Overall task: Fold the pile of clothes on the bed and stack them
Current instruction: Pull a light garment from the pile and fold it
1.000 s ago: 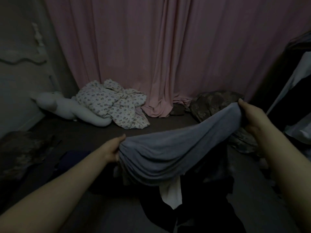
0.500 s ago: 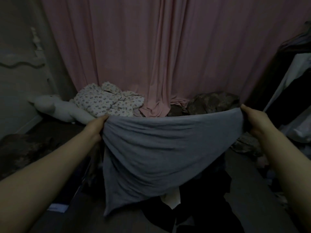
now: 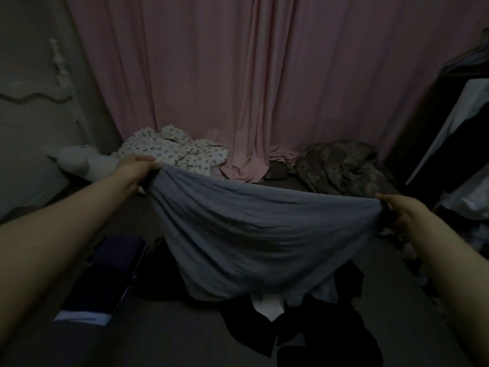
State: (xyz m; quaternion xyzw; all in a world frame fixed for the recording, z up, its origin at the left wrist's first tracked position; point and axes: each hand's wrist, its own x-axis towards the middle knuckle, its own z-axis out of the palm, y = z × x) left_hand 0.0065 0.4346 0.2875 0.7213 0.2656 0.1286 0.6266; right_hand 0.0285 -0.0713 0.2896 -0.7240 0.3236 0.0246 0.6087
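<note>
A grey-blue garment (image 3: 254,234) hangs spread wide in the air above the bed (image 3: 164,337). My left hand (image 3: 136,168) grips its upper left corner, and my right hand (image 3: 399,211) grips its upper right corner, a little lower. The cloth sags between them and its lower edge reaches a dark pile of clothes (image 3: 312,332) with a white piece (image 3: 268,307) showing. A folded dark stack (image 3: 105,282) lies on the bed at the lower left.
A floral blanket (image 3: 174,152) and a white plush toy (image 3: 82,161) lie at the far left. A camouflage garment (image 3: 341,165) sits far right. Pink curtains (image 3: 251,88) hang behind the bed. Hanging clothes (image 3: 460,139) crowd the right edge.
Both hands have pulled apart and spread the garment from a bunched roll into a wide hanging sheet. My left hand rose and moved left; the right hand dropped slightly.
</note>
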